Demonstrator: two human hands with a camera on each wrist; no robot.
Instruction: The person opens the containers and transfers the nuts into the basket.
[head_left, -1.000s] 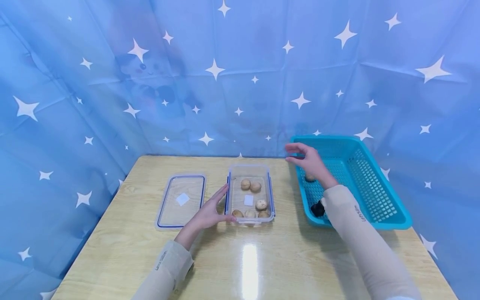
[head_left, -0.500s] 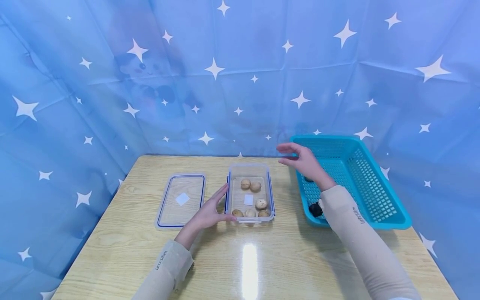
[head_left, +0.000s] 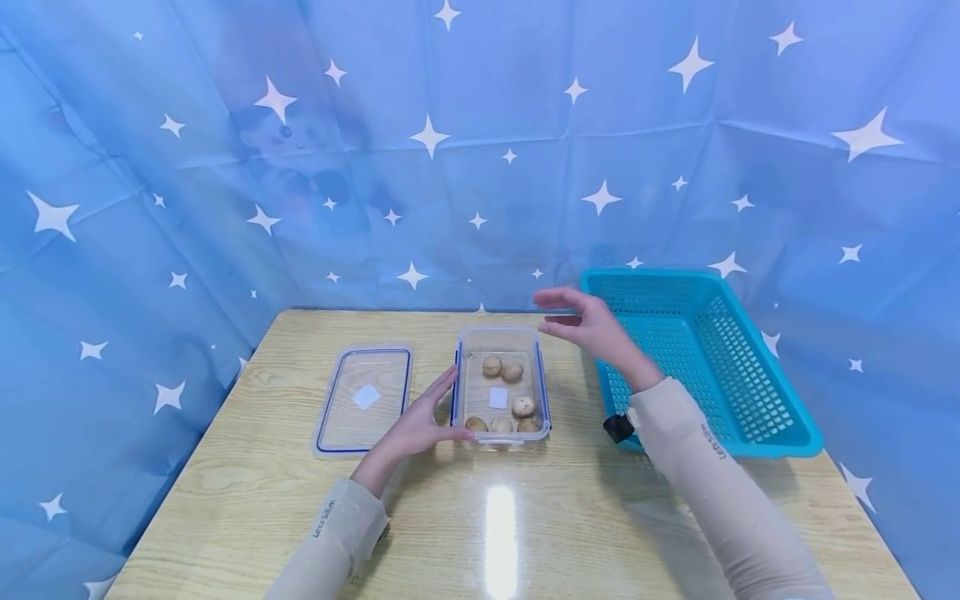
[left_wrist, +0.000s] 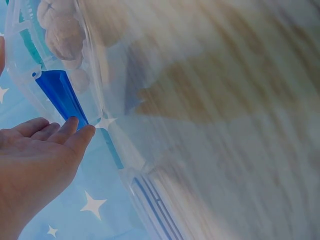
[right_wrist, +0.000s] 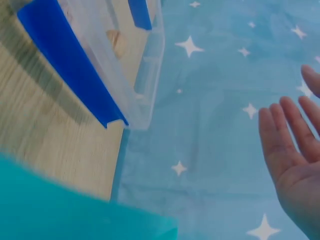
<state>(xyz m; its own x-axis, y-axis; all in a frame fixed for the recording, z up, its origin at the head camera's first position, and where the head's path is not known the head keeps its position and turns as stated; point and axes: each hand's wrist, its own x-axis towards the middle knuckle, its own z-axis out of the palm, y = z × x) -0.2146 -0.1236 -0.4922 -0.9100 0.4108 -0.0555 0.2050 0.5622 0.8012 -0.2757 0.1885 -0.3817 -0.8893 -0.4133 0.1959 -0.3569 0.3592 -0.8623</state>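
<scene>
A clear plastic food container [head_left: 465,333] with blue side clips stands uncovered mid-table, several walnuts [head_left: 512,372] on its floor. My left hand [head_left: 416,425] rests along its left wall. The fingers are straight by the blue clip [left_wrist: 62,97], and the thumb is at the near corner. My right hand [head_left: 588,325] is in the air between the container and the turquoise basket [head_left: 780,375]. Its fingers and thumb are spread apart and nothing is seen between them; the palm shows bare in the right wrist view. My right forearm hides part of the basket.
A clear lid [head_left: 382,433] with a blue seal lies flat left of the container. The wooden table [head_left: 247,467] ends just behind these things, against a blue star-printed curtain [head_left: 480,167]. The basket stands at the right side of the table.
My right hand has moved left, from over the basket's left rim toward the container. The left hand and the walnuts in the container have stayed in place.
</scene>
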